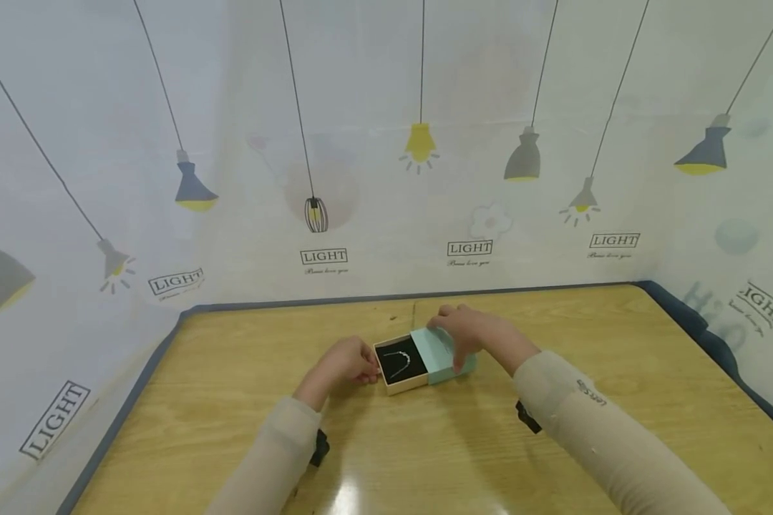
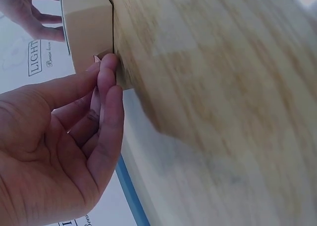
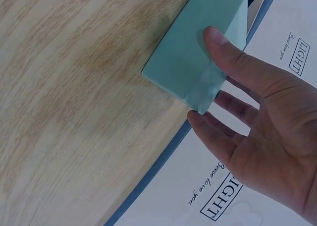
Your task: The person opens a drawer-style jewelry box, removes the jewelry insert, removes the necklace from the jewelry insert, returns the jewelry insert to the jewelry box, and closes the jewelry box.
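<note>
Head view: the left hand (image 1: 351,361) is pinching the left end of the cream tray (image 1: 409,385), where a silver bracelet (image 1: 407,358) is lying on black padding (image 1: 418,367). Further right, the right hand (image 1: 465,330) is gripping the mint cover (image 1: 433,350) around the tray, all sitting on the wooden table (image 1: 245,400).

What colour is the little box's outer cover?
The outer cover is a pale mint green; it shows best in the right wrist view.
</note>
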The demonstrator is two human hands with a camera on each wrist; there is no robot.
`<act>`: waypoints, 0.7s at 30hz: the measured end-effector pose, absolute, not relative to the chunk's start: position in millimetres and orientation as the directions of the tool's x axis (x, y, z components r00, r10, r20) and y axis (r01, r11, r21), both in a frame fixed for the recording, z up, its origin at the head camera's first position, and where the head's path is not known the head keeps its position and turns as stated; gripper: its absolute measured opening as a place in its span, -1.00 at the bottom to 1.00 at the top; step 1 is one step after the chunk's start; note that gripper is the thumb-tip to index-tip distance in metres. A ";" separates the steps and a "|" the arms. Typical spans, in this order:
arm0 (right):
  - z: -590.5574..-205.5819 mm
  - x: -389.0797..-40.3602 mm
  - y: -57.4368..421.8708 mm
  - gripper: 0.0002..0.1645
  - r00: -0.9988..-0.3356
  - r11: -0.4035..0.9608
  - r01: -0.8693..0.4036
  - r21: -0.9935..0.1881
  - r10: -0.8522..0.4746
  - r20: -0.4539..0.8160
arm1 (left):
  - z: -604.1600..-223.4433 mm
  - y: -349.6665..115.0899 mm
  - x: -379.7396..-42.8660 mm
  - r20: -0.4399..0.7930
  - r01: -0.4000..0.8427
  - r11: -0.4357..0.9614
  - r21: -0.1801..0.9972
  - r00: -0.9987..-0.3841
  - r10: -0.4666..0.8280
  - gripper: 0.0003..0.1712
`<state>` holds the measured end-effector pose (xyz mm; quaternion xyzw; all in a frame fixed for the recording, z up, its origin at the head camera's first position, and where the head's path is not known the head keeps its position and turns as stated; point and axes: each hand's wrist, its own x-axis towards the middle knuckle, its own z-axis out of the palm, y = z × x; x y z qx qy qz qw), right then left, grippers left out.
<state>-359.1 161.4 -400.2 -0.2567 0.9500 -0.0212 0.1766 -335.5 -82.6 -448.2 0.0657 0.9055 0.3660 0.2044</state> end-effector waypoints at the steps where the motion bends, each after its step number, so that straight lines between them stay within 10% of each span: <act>1: -400.3 -358.3 161.4 0.09 -0.805 0.867 -0.482 -0.131 -0.496 -0.324 | -448.4 -82.4 -334.8 -0.325 -0.036 0.720 0.693 -0.907 0.268 -0.85; 21: -398.5 -355.5 160.9 0.08 -0.808 0.870 -0.476 -0.125 -0.489 -0.329 | -448.3 -87.8 -331.5 -0.338 -0.052 0.725 0.687 -0.906 0.255 -0.84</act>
